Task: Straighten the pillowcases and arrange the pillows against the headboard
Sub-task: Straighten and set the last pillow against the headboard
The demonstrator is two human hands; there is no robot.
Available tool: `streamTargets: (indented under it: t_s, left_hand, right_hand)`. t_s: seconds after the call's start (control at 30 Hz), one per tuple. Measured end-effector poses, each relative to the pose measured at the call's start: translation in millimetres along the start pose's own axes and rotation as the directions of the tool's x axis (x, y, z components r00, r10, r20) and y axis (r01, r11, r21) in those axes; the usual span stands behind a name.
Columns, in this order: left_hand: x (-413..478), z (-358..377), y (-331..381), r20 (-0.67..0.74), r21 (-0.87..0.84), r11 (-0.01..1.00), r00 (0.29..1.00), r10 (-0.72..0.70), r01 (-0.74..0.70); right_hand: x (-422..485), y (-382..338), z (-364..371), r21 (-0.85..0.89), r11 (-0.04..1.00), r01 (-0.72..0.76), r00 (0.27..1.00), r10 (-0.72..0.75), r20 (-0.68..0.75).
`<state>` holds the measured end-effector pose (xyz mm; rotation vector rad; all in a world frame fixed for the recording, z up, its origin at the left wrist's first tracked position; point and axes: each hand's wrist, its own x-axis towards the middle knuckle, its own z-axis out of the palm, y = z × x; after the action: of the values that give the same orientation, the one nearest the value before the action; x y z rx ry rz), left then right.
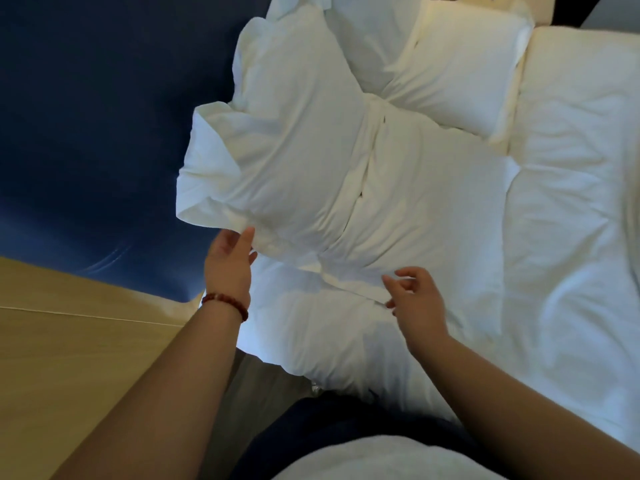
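Head view: one camera, looking down.
Left pillow (277,150): white and creased, its hem hung loose; it leaned on the blue headboard (86,133).
Flat pillow (426,188): rumpled, it lay touching the left pillow.
Far pillow (450,71): smoother, it sat beyond both.
Left hand (228,265): thumb lay on the left pillow's lower corner; a pinch was possible, but I could not tell.
Right hand (419,303): fingers were loosely curled, held nothing, and hovered just above the flat pillow's near edge.

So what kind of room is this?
Probably a bedroom, perhaps in a hotel: plump white pillows stand against a dark blue padded headboard, beside a rumpled white duvet.
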<state>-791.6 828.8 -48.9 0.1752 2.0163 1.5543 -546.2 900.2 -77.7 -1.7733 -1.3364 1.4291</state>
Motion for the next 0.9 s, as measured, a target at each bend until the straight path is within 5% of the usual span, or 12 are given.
streamTargets:
  t_s: [0.47,0.6,0.7,0.77,0.8,0.83,0.87,0.9]
  left_hand:
    - [-25.6,-13.2,18.1,-0.060,0.009,1.000,0.998,0.003,-0.003]
    - [-36.1,-16.1,37.3,0.036,0.149,0.973,0.984,0.174,-0.178]
    - [-42.4,-16.0,61.8,0.146,0.349,0.780,0.852,0.503,-0.520]
    - [-37.4,-11.3,83.5,0.239,0.470,0.441,0.591,0.770,-0.764]
    - [-30.9,-7.3,93.8,0.278,0.530,0.256,0.451,0.848,-0.808]
    - [-23.8,-2.9,105.0,0.307,0.604,0.136,0.387,0.870,-0.785]
    - [-17.0,1.0,117.1,0.313,0.685,0.103,0.419,0.852,-0.721]
    - [-9.6,4.9,129.3,0.300,0.761,0.136,0.529,0.794,-0.635]
  right_hand:
    - [-6.2,-16.8,12.8,0.065,0.998,-0.008,1.000,0.008,0.004]
    - [-8.8,-25.9,12.1,0.060,0.998,-0.007,0.999,0.004,0.053]
    - [-6.6,-51.3,17.6,0.087,0.994,0.067,0.991,-0.077,0.113]
    - [-0.3,-78.6,26.2,0.135,0.981,0.138,0.975,-0.159,0.158]
    - [4.1,-93.9,31.6,0.163,0.972,0.171,0.964,-0.200,0.178]
    - [9.1,-109.8,37.6,0.192,0.960,0.202,0.951,-0.239,0.195]
    - [14.2,-124.9,43.6,0.215,0.949,0.230,0.939,-0.274,0.208]
    - [19.3,-139.2,49.2,0.234,0.938,0.257,0.926,-0.308,0.216]
